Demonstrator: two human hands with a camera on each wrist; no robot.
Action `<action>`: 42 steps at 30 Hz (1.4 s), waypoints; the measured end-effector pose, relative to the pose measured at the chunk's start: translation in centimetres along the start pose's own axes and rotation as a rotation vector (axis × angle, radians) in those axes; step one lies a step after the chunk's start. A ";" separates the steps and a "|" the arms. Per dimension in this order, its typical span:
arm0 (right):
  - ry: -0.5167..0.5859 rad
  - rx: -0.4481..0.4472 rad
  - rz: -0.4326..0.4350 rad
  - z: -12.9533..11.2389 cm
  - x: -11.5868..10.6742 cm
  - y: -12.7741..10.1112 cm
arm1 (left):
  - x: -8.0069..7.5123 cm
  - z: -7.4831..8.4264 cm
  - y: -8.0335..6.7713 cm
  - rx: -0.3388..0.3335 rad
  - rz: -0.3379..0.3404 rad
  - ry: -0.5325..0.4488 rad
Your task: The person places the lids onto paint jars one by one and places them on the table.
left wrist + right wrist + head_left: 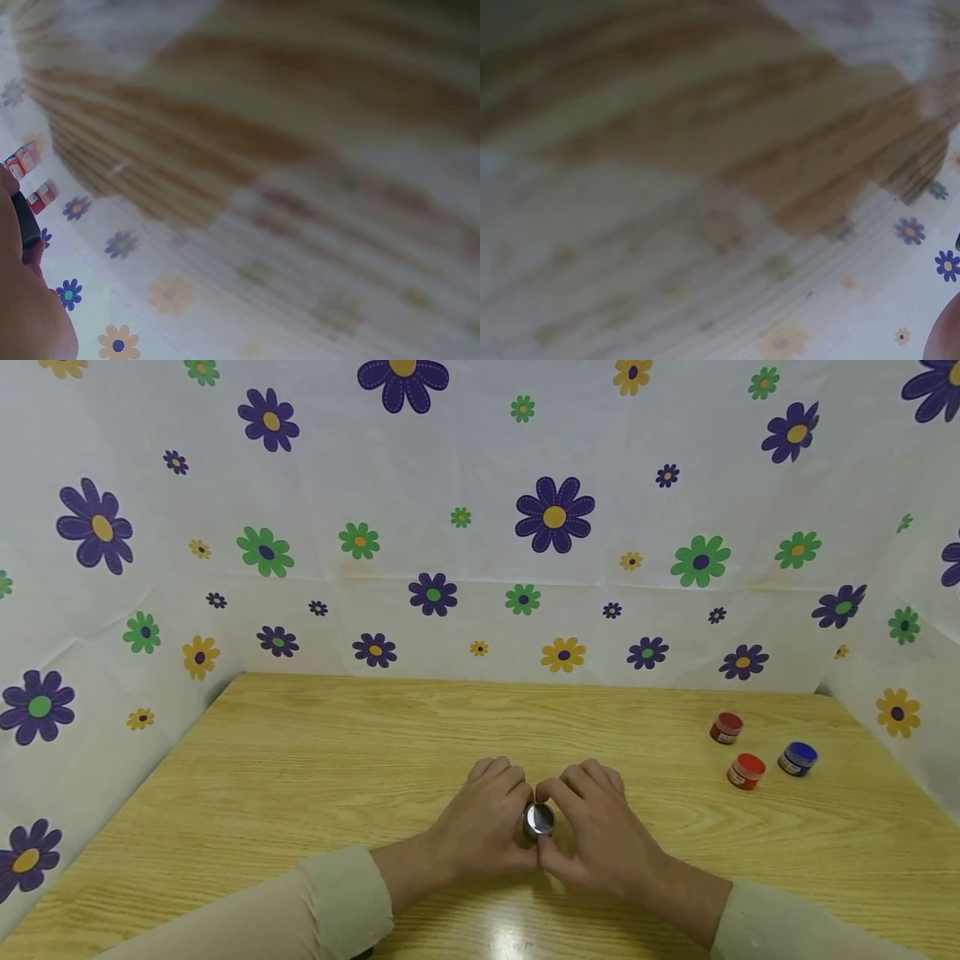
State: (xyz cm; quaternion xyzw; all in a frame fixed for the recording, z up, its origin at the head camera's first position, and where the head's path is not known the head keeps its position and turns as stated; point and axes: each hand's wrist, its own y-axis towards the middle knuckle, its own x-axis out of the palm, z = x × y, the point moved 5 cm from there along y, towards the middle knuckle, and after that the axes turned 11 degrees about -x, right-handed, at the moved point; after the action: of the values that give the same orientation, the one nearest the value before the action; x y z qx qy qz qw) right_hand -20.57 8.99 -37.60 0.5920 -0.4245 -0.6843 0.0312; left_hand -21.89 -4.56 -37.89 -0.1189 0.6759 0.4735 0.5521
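Observation:
In the head view both hands meet at the middle of the wooden table (300, 777). Between them sits a small jar with a shiny silver top (539, 819). My left hand (491, 827) curls its fingers round the jar's left side. My right hand (592, 827) curls round it from the right, fingertips over its top edge. Most of the jar's body is hidden by the fingers. In the left wrist view only the edge of my left hand (30, 315) and a dark object (24, 217) show. A sliver of my right hand (945, 337) shows in the right wrist view.
Three small paint pots stand at the table's right: a dark red one (726, 727), a red one (746, 770) and a blue one (797, 758). White flower-printed cloth (480, 527) walls the table at the back and both sides. Red pots (26, 161) appear in the left wrist view.

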 end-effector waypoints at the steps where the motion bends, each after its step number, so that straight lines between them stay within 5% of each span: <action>1: 0.000 -0.005 0.005 0.0 0.0 0.0 | 0.0 0.0 0.0 0.001 0.001 -0.003; 35: -0.027 0.115 -0.080 0.3 0.0 -0.1 | -0.1 0.2 -0.1 0.031 -0.002 -0.008; 42: 0.040 0.023 -0.034 0.0 0.0 0.1 | -0.1 0.0 0.0 0.014 0.000 -0.032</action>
State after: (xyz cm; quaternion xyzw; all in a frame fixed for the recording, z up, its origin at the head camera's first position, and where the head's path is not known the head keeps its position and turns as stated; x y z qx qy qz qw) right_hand -20.59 8.92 -37.59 0.6130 -0.4214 -0.6680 0.0211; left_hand -21.85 -4.57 -37.85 -0.1074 0.6703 0.4707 0.5636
